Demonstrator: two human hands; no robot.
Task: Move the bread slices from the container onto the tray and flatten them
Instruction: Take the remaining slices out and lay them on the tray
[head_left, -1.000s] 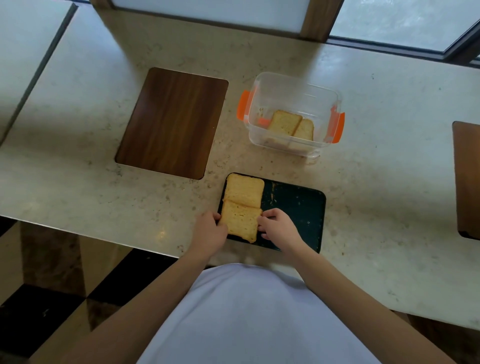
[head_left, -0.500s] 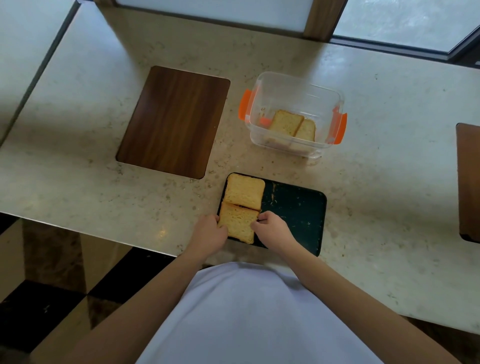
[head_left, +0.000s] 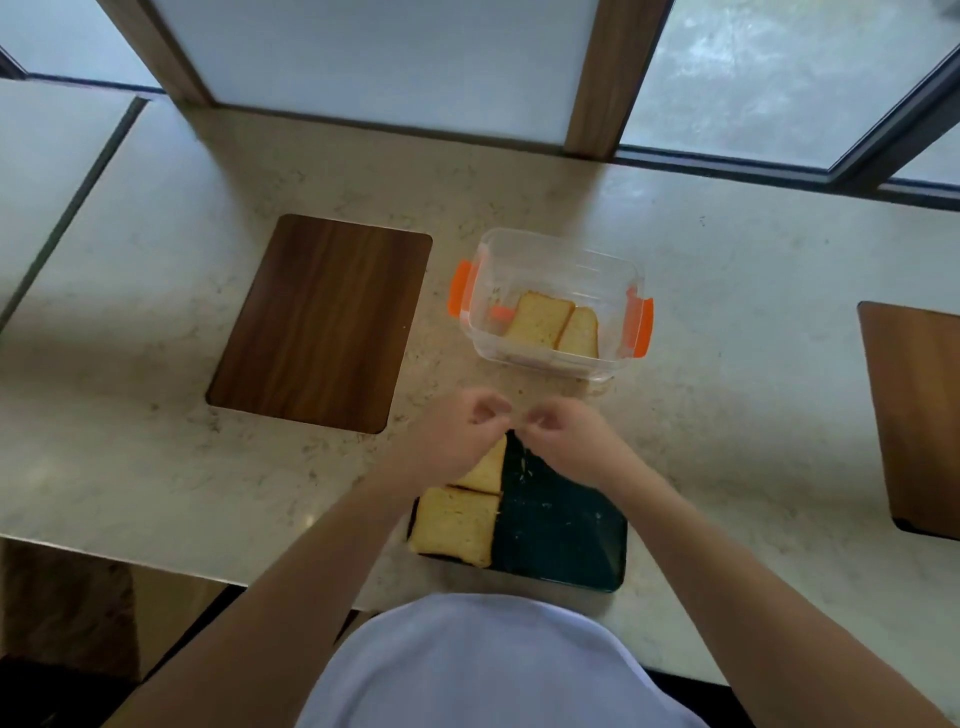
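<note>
A dark green tray (head_left: 563, 535) lies at the counter's near edge. Two bread slices lie flat on its left side: the near slice (head_left: 454, 525) and the far slice (head_left: 488, 470), half hidden under my left hand. A clear container (head_left: 550, 249) with orange clips stands beyond the tray, with two slices of bread (head_left: 537, 322) leaning inside. My left hand (head_left: 457, 434) and my right hand (head_left: 569, 434) hover above the tray's far edge, between tray and container. Their fingers are loosely curled and hold nothing.
A dark wooden board (head_left: 322, 322) lies left of the container. Another wooden board (head_left: 914, 415) sits at the right edge. The marble counter (head_left: 753, 364) ends at a window wall behind. A floor drop lies past the near edge at the left.
Both hands have let go of the near slice on the tray and lifted forward toward the container. The camera has tilted up and moved closer.
</note>
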